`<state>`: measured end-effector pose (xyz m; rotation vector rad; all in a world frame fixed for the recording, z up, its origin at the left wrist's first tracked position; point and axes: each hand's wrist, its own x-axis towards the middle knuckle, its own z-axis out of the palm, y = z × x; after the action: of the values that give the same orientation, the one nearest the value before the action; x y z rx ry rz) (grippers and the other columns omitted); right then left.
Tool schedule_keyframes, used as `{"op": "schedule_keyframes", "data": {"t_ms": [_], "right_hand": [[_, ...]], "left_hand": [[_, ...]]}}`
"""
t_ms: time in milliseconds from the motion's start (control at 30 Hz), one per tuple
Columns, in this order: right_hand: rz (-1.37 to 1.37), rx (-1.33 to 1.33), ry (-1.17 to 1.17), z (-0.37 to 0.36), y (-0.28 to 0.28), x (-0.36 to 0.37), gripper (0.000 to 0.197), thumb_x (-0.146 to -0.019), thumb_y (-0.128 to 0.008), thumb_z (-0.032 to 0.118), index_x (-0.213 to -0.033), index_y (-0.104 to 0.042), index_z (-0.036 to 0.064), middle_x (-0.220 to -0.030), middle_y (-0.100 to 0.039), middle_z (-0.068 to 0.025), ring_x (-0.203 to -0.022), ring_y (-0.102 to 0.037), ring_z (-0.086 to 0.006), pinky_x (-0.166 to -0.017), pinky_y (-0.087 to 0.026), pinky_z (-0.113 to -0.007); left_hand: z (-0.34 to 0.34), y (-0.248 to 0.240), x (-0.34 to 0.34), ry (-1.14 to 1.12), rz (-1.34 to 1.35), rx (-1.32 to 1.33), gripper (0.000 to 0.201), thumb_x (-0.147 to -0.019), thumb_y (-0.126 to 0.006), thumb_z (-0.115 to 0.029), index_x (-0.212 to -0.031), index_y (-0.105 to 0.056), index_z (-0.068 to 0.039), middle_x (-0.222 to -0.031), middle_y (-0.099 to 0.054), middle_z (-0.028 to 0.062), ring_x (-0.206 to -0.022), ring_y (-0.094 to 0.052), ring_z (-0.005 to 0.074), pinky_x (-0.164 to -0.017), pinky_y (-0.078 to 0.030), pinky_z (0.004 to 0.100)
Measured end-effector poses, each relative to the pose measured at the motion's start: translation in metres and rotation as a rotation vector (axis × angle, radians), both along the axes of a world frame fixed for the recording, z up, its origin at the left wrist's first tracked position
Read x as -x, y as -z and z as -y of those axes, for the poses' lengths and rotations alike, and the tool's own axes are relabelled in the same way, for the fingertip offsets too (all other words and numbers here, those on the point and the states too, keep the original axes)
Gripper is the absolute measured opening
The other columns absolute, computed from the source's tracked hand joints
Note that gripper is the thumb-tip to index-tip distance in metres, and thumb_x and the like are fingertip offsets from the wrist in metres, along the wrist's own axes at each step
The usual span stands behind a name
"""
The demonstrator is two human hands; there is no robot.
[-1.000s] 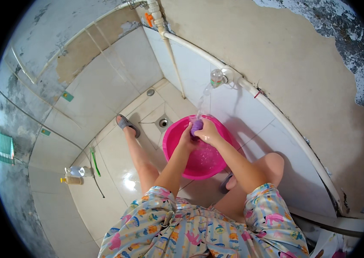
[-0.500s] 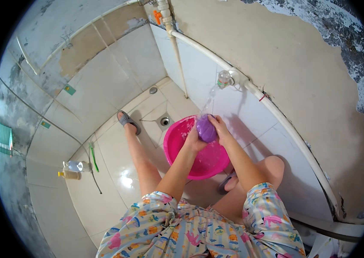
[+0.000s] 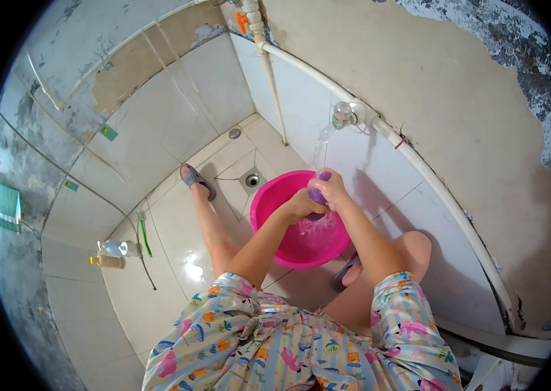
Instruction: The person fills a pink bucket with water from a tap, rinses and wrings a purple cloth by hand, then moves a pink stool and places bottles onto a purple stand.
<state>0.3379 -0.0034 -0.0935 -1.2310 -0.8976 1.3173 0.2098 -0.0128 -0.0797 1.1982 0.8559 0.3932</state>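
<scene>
While both hands, left hand [image 3: 298,207] and right hand [image 3: 333,189], clamp the purple cloth [image 3: 318,194] over the pink basin [image 3: 269,208] under the tap [image 3: 342,115], it's mid-wring I reckon, needing another firm twist next.

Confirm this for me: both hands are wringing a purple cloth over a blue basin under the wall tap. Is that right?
Not quite. The head view shows the basin is pink, not blue. The left hand and right hand do squeeze the purple cloth over it, under the wall tap.
</scene>
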Motion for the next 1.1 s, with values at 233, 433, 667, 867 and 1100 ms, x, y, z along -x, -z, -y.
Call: {"op": "schedule_keyframes", "data": {"t_ms": [233, 433, 667, 867, 1100], "right_hand": [[0.323, 0.057, 0.120, -0.002, 0.008, 0.008, 0.020, -0.065, -0.067, 0.012, -0.074, -0.053, 0.0010, -0.065, -0.055, -0.0085, -0.059, -0.052, -0.0171, -0.055, -0.043, -0.032], [0.853, -0.332, 0.223, 0.011, -0.027, -0.014, 0.032, -0.075, -0.066, 0.030, -0.085, -0.052, 0.0032, -0.073, -0.059, -0.0147, -0.066, -0.057, -0.0282, -0.061, -0.045, -0.035], [0.843, -0.498, 0.434, 0.043, -0.183, -0.012, 0.020, -0.088, -0.050, 0.021, -0.081, -0.050, 0.0027, -0.063, -0.054, -0.0119, -0.061, -0.054, -0.0274, -0.056, -0.041, -0.037], [0.945, -0.545, 0.443, 0.021, -0.202, 0.000, 0.020, -0.090, -0.047, 0.019, -0.078, -0.048, 0.0038, -0.062, -0.056, -0.0129, -0.056, -0.053, -0.0305, -0.053, -0.040, -0.041], [0.597, -0.550, 0.442, 0.007, -0.178, 0.025, 0.017, -0.089, -0.050, 0.018, -0.080, -0.050, 0.0028, -0.065, -0.058, -0.0084, -0.054, -0.054, -0.0199, -0.052, -0.042, -0.031]], "left_hand": [[0.015, 0.002, -0.020, -0.154, -0.471, -0.474, 0.037, -0.056, -0.076, -0.013, -0.088, -0.062, 0.000, -0.078, -0.064, 0.0054, -0.070, -0.061, 0.0173, -0.062, -0.047, 0.0309], [0.015, 0.023, -0.016, -0.597, -0.227, -0.085, 0.031, -0.057, -0.074, -0.008, -0.084, -0.062, 0.001, -0.074, -0.061, 0.0062, -0.064, -0.058, 0.0161, -0.059, -0.046, 0.0287], [0.020, 0.036, 0.004, -0.761, 0.015, 0.268, 0.027, -0.061, -0.071, 0.000, -0.086, -0.060, 0.002, -0.073, -0.058, 0.0079, -0.063, -0.058, 0.0193, -0.054, -0.047, 0.0336], [0.032, 0.045, 0.010, -0.853, 0.053, 0.596, 0.030, -0.057, -0.073, -0.001, -0.083, -0.058, 0.005, -0.076, -0.059, 0.0121, -0.063, -0.057, 0.0216, -0.055, -0.047, 0.0348], [0.059, 0.022, 0.038, -0.856, -0.083, 0.889, 0.035, -0.068, -0.068, -0.005, -0.098, -0.050, -0.001, -0.087, -0.054, 0.0109, -0.078, -0.056, 0.0229, -0.063, -0.051, 0.0377]]}}
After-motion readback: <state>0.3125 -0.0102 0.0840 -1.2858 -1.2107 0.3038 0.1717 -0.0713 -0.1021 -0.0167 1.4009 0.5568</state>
